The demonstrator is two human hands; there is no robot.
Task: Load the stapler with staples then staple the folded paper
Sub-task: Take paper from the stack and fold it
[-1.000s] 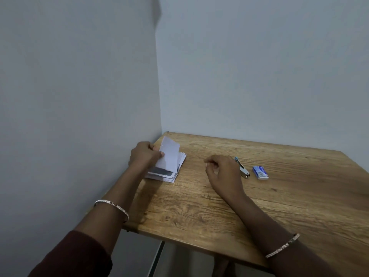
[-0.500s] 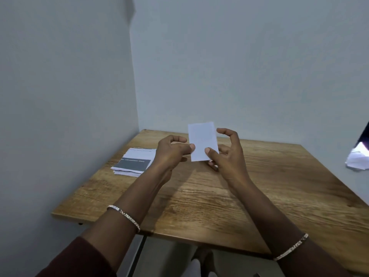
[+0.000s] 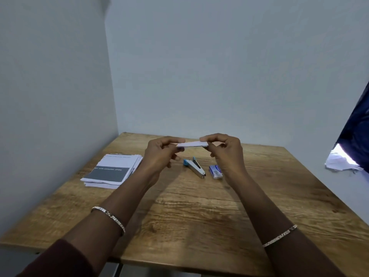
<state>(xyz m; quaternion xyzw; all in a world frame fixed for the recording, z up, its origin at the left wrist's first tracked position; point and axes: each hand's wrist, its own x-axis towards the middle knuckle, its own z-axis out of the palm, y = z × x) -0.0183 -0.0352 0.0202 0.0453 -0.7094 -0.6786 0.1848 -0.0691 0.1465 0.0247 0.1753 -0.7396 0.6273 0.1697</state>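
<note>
White folded paper held edge-on above wooden table, pinched btwn L hand & R hand at either end. Blue-ended stapler lies on tabletop just beneath, staple box at its 3 o'clock; paper stack at 9 o'clock, well apart.

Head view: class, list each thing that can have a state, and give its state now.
folded paper: held in the air, pinched at both ends.
left hand: pinches the paper's left end.
right hand: pinches its right end.
stapler: lying on the table, untouched.
staple box: lying beside the stapler, untouched.
paper stack: lying on the table, untouched.
</note>
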